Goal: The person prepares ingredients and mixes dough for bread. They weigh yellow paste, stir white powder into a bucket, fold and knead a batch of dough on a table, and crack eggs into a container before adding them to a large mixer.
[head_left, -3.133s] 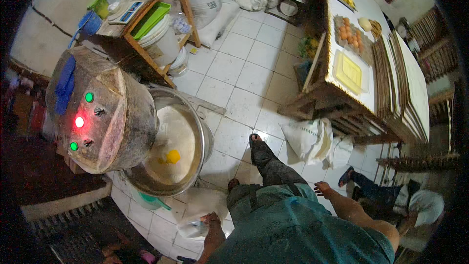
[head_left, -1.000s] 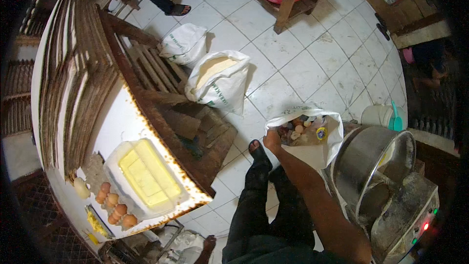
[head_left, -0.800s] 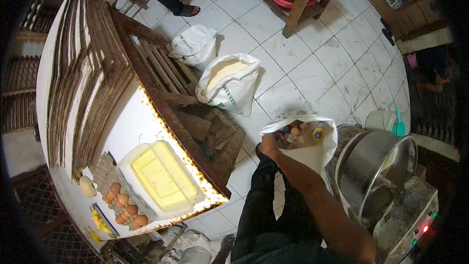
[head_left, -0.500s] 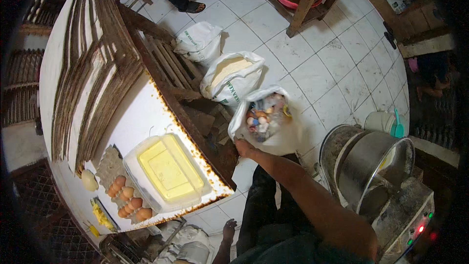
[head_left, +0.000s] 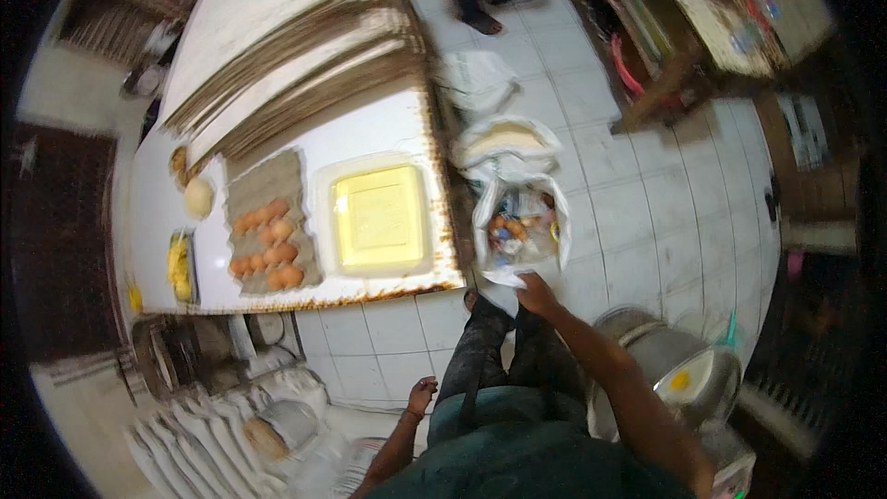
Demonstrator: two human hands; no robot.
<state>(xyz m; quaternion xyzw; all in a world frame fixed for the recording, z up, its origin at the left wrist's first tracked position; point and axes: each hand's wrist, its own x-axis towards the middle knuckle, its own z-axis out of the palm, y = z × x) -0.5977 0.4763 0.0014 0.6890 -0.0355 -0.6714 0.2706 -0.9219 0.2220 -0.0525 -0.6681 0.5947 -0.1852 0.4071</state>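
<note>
My right hand [head_left: 534,290] is closed on the near rim of a white woven sack [head_left: 565,245] standing on the floor. Inside the sack lies mixed waste [head_left: 519,226], among it what look like eggshells and bits of plastic. My left hand [head_left: 422,395] hangs low at my side, its fingers loosely curled and apart, with nothing visible in them. To the left, on a white table [head_left: 370,129] with a rusty edge, an egg tray [head_left: 263,176] holds several brown eggs [head_left: 277,233]. Beside it sits a clear plastic box [head_left: 381,217] with something yellow in it.
Another open sack [head_left: 508,140] of pale powder stands behind. Stacked boards [head_left: 305,46] cover the table's far part. A metal mixing bowl [head_left: 698,374] is at my right, a wooden bench [head_left: 684,83] far right. Another person's feet [head_left: 482,22] show at the back. Sacks [head_left: 199,439] lie lower left.
My view has turned, so the table and sacks sit differently in the picture. My right hand still grips the sack's rim, which now looks pulled toward me. My left hand remains low.
</note>
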